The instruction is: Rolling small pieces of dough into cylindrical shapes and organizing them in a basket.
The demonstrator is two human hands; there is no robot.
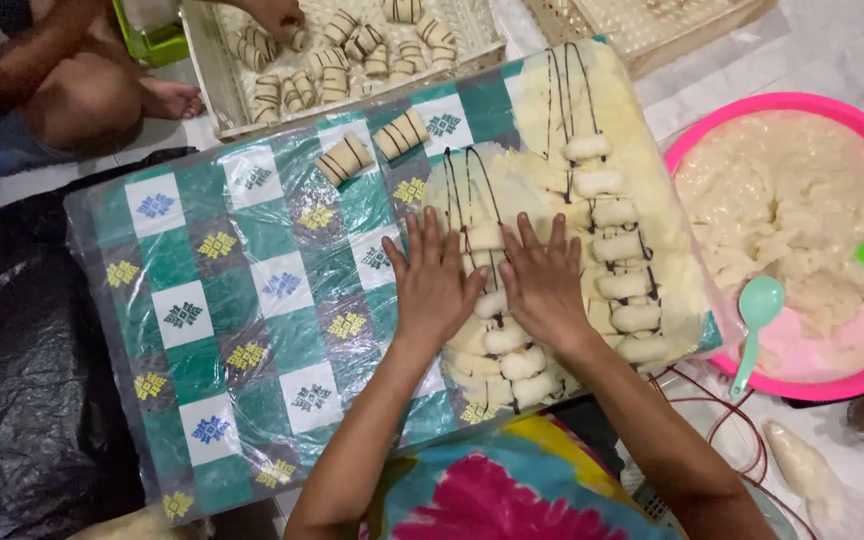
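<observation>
Both flat, open hands, left hand (434,285) and right hand (546,283), press the dough strip (497,300) running lengthwise away.

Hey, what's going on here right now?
A person presses the left hand and right hand flat on a striped dough sheet lined with filling lumps, on a plastic-covered green board. Two finished rolls lie ahead; a pink tub sits right.

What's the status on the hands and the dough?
Left hand and right hand flat, open, pressing the pale striped dough sheet. White filling lumps lined alongside. Nothing in the way.
</observation>
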